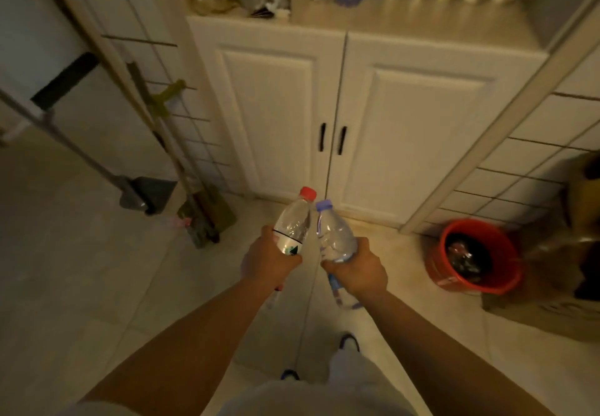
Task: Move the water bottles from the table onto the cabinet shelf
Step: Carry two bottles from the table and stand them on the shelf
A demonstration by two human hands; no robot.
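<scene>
the left hand (268, 258) grips a clear plastic red-capped water bottle (293, 224) at its label; the right hand (357, 268) grips a clear purple-capped one (334, 237) mid-body, both held low before the white cabinet (406, 117). thin walls look light, likely to dent; mid-body holds suit.

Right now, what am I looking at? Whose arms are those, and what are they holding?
This one picture comes from a camera worn on a person's head, looking down, so you see their own arms. The left hand holds a clear bottle with a red cap. The right hand holds a clear bottle with a purple cap. The two bottles lean together near their tops. Ahead is a white cabinet with closed doors and an open shelf above, where more bottles stand. A red bucket sits on the floor.
</scene>
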